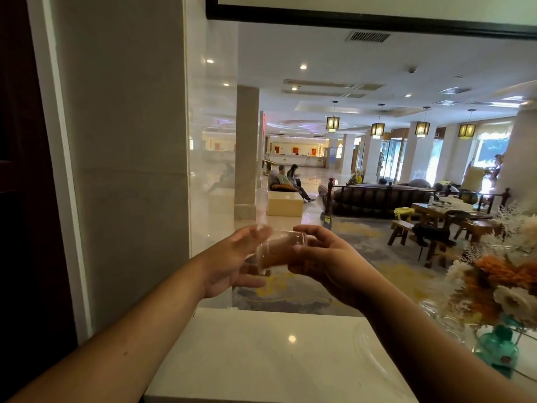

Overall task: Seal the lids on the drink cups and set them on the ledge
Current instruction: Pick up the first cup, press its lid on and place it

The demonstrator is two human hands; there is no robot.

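I hold a clear plastic drink cup with a brown drink in it, tipped on its side in mid-air above the white ledge. My left hand cups the wide lidded end, thumb on top and fingers underneath, with the palm against the lid. From the right, my right hand wraps the narrow base end. The lid itself is clear and blurred, so its seating on the rim cannot be told.
A teal vase of orange and white flowers stands at the ledge's right end. A faint clear plastic piece lies on the ledge beside it. A grey wall closes the left side. Beyond the ledge is a lobby with seated people.
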